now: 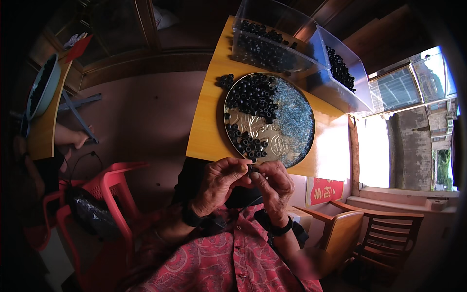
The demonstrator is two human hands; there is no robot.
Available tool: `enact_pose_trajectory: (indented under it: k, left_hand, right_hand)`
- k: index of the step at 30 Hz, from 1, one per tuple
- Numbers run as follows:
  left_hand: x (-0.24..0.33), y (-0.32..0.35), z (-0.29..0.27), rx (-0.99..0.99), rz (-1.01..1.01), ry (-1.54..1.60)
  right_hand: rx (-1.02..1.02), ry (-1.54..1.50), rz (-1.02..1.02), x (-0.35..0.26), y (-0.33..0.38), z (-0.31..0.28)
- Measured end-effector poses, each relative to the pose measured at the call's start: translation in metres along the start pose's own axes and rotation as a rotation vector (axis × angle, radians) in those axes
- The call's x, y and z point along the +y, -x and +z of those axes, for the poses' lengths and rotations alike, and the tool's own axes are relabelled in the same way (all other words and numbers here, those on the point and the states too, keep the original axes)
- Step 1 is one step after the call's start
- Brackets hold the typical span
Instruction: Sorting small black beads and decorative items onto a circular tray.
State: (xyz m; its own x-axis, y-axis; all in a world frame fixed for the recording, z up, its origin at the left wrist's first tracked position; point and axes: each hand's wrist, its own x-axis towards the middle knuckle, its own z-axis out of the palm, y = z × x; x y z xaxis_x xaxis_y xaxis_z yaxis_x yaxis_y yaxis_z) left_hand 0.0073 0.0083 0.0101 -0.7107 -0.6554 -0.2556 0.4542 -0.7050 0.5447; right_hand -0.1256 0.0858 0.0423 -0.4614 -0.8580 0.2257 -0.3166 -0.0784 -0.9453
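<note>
Dim interior; daylight enters from window (413,87) at right, blown out with glare across table (335,146) edge. Left side deep shadow, detail probably lost. Fisheye bends edges; corners vignetted black.

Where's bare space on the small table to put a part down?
On the table: the bare strip left of the round tray, below the stray rings, and the sunlit corner right of the tray. The far edge is crowded by clear bins. Both hands pinch a small black part at the near edge.

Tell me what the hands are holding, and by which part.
Both hands, left hand and right hand, pinch one small black ring between fingertips; which part cannot be told.
</note>
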Motion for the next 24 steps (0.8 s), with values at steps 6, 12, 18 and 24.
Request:
enact_pose_trajectory:
  k: [6,12,18,24]
  left_hand:
    - [-0.001,0.000,0.000,0.007,-0.022,0.044]
    - [-0.003,-0.002,-0.004,0.008,-0.003,-0.038]
    - [0.001,-0.003,-0.006,0.056,0.054,-0.261]
    - [0.003,-0.001,-0.004,0.051,0.120,-0.508]
  right_hand:
    - [0.004,-0.024,0.018,0.004,0.001,0.000]
    - [-0.013,0.077,-0.011,0.006,0.001,-0.001]
    - [-0.064,0.235,-0.092,0.005,-0.003,-0.002]
    - [-0.130,0.356,-0.140,-0.001,-0.007,-0.003]
